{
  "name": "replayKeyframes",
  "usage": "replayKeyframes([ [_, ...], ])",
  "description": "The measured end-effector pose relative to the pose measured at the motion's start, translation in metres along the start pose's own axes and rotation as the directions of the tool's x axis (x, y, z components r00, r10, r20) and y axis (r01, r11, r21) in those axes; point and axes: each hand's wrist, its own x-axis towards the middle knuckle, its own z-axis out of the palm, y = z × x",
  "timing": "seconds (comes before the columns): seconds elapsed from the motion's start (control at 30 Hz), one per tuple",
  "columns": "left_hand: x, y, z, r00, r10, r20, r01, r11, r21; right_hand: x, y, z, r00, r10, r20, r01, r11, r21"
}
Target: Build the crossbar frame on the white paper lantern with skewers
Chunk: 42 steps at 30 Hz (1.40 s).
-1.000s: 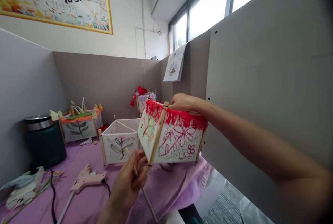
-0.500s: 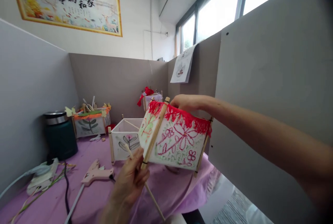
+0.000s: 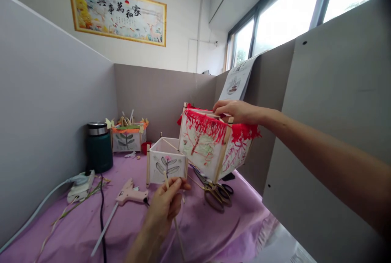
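Note:
A white lantern-like box [image 3: 203, 147] with red fringe and stitched pictures is lifted above the table, tilted. My right hand [image 3: 235, 110] grips its top edge from behind, fingers partly hidden. My left hand [image 3: 166, 202] is closed around a thin wooden stick [image 3: 179, 236] below and left of the box, not touching it. Behind this hand stands a white box with a leaf drawing [image 3: 168, 167] and wooden corner posts. Scissors [image 3: 214, 198] lie on the purple cloth under the lifted box.
A pink glue gun [image 3: 132, 194], a power strip [image 3: 81, 187] and cables lie at the left on the purple cloth [image 3: 131, 226]. Behind them are a dark green flask [image 3: 99, 149] and a decorated box of sticks [image 3: 126, 141]. Grey partitions [image 3: 165, 92] surround the table.
My left hand has let go of the fringed box's corner post and keeps the stick. The box has turned and been raised, uncovering the scissors. The view has swung left.

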Motion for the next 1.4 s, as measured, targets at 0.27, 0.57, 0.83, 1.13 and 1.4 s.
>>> replayKeyframes([
  [0.27, -0.002, 0.002, 0.004, 1.0, 0.009, 0.011, -0.01, 0.997, 0.075, 0.001, -0.011, 0.009, 0.993, -0.118, -0.031, 0.119, 0.993, 0.017],
  [0.57, -0.001, 0.012, 0.005, 0.982, 0.187, -0.011, -0.187, 0.971, -0.149, -0.005, -0.027, 0.031, 0.96, -0.202, -0.192, 0.213, 0.976, 0.039],
  [0.83, 0.0, 0.011, 0.007, 0.984, 0.178, 0.013, -0.173, 0.968, -0.183, -0.017, -0.028, 0.051, 0.966, -0.143, -0.214, 0.172, 0.977, 0.128],
  [1.13, -0.004, 0.02, 0.017, 0.98, 0.192, 0.05, -0.174, 0.953, -0.248, -0.031, -0.016, 0.06, 0.956, -0.056, -0.289, 0.148, 0.941, 0.304],
  [1.4, -0.003, 0.014, 0.025, 0.988, 0.14, 0.064, -0.128, 0.978, -0.166, -0.033, -0.007, 0.065, 0.937, 0.006, -0.349, 0.126, 0.927, 0.354],
])
